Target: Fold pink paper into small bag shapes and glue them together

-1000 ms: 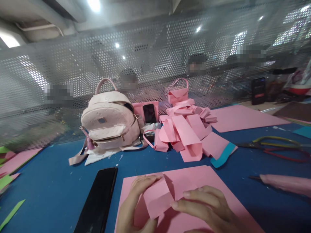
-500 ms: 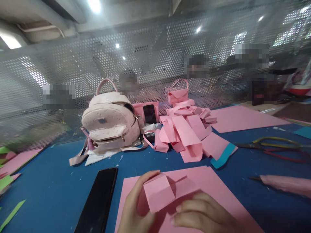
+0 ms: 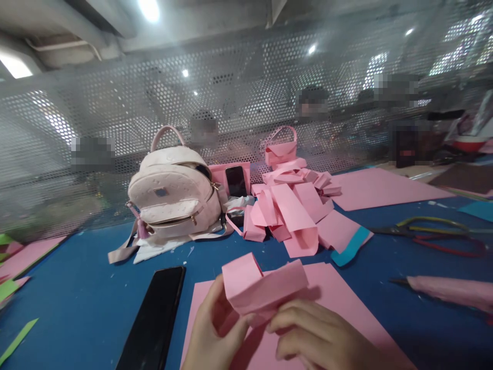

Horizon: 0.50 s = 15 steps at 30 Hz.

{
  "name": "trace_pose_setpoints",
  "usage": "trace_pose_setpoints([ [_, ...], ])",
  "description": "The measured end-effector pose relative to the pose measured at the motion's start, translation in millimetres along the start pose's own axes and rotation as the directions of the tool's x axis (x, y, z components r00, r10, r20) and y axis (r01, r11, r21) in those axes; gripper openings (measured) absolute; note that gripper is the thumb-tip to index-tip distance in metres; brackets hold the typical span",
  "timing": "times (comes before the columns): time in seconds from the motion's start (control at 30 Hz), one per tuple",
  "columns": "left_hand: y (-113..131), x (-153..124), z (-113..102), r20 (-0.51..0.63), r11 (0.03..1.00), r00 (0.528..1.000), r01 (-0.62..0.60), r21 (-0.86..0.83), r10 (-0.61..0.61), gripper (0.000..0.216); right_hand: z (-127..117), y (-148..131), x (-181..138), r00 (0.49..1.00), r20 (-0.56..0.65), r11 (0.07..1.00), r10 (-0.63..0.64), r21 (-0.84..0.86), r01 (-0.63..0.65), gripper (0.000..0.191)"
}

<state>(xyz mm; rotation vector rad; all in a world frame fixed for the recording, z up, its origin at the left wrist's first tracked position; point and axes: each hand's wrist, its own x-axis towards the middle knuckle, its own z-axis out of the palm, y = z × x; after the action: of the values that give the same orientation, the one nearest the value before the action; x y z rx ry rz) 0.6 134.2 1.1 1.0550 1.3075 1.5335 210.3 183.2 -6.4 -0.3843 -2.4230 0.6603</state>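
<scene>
A folded pink paper piece (image 3: 265, 290), boxy at its left end with a flap reaching right, is held up over a flat pink sheet (image 3: 327, 293). My left hand (image 3: 215, 329) grips its left end, the thumb pressed along the lower edge and the fingers behind. My right hand (image 3: 311, 334) has its curled fingers at the lower right edge of the piece, seemingly pinching it; its thumb is mostly hidden. A black phone (image 3: 154, 318) lies on the blue table (image 3: 92, 298) left of the sheet.
Behind stand a pale pink backpack (image 3: 175, 190), a smaller phone (image 3: 235, 181) and a heap of pink paper pieces (image 3: 285, 205). At right lie scissors (image 3: 400, 230) and a pink-wrapped pointed tool (image 3: 442, 290). A perforated metal screen (image 3: 154, 103) rises beyond; people are behind it.
The folded paper has been raised and turned, so its long right flap now faces me. My right hand has moved in against its lower edge.
</scene>
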Motion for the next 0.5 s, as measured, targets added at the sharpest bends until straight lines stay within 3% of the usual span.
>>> trace_pose_setpoints([
  [0.13, -0.6, 2.7, 0.5, -0.076, 0.990, 0.996, 0.031, -0.134, -0.041, 0.057, -7.7, -0.4, 3.8, 0.965, 0.053, 0.933, 0.257, 0.247, -0.263, 0.024],
  [0.27, -2.2, 2.2, -1.3, -0.080, 0.981, 0.994, 0.057, -0.184, -0.073, 0.069, -8.3, 4.5, 7.2, 0.853, 0.177, 0.689, 0.492, 0.520, -0.505, 0.025],
  [0.33, -4.6, 0.6, -2.8, -0.070, 0.988, 0.994, 0.068, -0.140, -0.078, 0.068, -7.9, 5.0, 8.3, 0.822, 0.220, 0.608, 0.525, 0.580, -0.543, 0.030],
  [0.43, -9.5, 0.9, -6.9, -0.069, 0.995, 0.994, 0.090, 0.044, -0.087, 0.056, -5.7, 4.6, 9.0, 0.805, 0.214, 0.559, 0.554, 0.620, -0.550, 0.036],
  [0.5, -11.7, 4.3, -10.9, -0.005, 0.992, 0.999, 0.033, 0.122, -0.032, 0.055, -3.4, 4.8, 9.8, 0.802, 0.186, 0.508, 0.568, 0.687, -0.519, 0.038],
])
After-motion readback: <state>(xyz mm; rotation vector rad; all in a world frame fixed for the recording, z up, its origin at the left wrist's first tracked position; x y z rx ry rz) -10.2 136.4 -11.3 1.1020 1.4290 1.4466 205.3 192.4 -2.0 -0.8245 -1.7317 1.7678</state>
